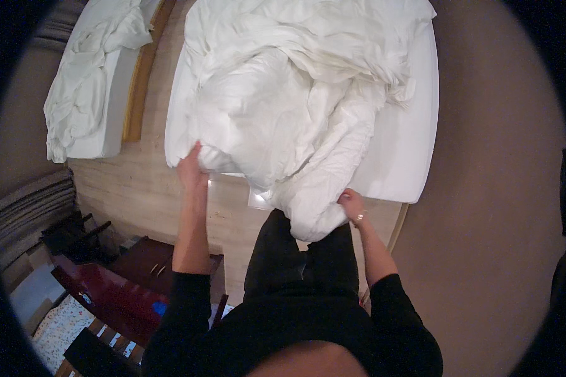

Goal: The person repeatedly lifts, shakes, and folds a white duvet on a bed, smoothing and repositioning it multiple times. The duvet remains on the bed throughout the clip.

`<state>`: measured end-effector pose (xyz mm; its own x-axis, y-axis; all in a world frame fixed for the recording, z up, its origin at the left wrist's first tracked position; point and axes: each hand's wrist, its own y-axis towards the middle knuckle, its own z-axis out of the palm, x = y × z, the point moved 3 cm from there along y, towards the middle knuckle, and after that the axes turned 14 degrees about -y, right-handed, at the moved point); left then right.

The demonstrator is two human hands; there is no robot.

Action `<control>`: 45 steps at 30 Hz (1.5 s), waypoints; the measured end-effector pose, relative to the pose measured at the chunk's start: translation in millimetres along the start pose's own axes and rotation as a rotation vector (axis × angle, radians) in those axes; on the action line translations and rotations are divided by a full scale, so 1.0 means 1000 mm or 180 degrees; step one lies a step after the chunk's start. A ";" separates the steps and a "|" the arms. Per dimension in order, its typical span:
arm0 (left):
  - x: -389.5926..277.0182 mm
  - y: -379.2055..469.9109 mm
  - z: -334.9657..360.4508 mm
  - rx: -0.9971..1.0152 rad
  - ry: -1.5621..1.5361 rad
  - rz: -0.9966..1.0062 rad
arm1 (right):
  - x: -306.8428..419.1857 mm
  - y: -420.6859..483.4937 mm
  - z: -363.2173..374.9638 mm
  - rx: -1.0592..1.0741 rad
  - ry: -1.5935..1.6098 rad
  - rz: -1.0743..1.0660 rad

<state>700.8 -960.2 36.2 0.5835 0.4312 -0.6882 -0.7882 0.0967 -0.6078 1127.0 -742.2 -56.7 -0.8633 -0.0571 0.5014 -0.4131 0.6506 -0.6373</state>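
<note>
A white duvet lies bunched and wrinkled over a mattress with a white fitted sheet. My left hand grips one corner of the duvet near the mattress's left front corner. At the other side, my right hand, with a bracelet or watch at the wrist, pinches the duvet's near edge. Between my hands the duvet sags over the front edge of the mattress and hangs before my legs. More white bedding is heaped across the far part of the mattress.
To the left stands a second bed with a wooden side rail and rumpled white bedding. Dark red wooden furniture is at the lower left, near grey curtains. A brown wall runs along the right.
</note>
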 end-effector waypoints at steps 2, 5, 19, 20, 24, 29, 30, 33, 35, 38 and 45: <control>-0.007 0.003 -0.011 -0.0074 -0.0078 -0.0054 | -0.065 -0.019 -0.038 -0.0308 0.1280 0.0403; 0.004 0.000 -0.012 -0.0210 0.0098 0.0040 | -0.185 -0.067 -0.143 -0.1375 0.1647 0.0963; 0.126 0.012 -0.061 -0.0231 0.1594 -0.0267 | -0.450 -0.270 -0.401 -0.2270 0.1071 0.2885; 0.144 0.023 -0.064 -0.0238 0.1525 -0.0541 | -0.445 -0.255 -0.397 -0.2036 0.0651 0.2820; 0.187 0.052 -0.064 -0.0261 0.1440 -0.0615 | -0.378 -0.179 -0.360 -0.1795 0.1027 0.1937; 0.157 0.027 -0.046 -0.0202 0.2264 0.0376 | -0.262 -0.113 -0.348 -0.1569 0.1351 0.1507; 0.137 0.012 -0.043 -0.0240 0.2556 0.0627 | -0.245 -0.102 -0.350 -0.1485 0.1339 0.1415; 0.075 -0.039 -0.034 -0.0626 0.4090 0.0995 | -0.225 -0.070 -0.351 -0.1357 0.1398 0.1307; 0.026 -0.077 -0.028 -0.0598 0.3807 0.1497 | -0.225 -0.044 -0.351 -0.1382 0.1220 0.1215; -0.036 -0.113 -0.015 -0.1314 0.4847 0.1978 | -0.231 -0.009 -0.342 -0.1440 0.0817 0.1114; 0.014 -0.122 0.029 -0.0542 0.6568 0.3008 | -0.245 0.045 -0.282 -0.1308 0.1182 0.1085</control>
<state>799.4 -940.4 112.6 -0.3888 -0.9211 0.0215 -0.9169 0.3891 0.0883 1401.2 -485.3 -43.4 -0.7383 0.4215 0.5265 0.0743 0.8268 -0.5576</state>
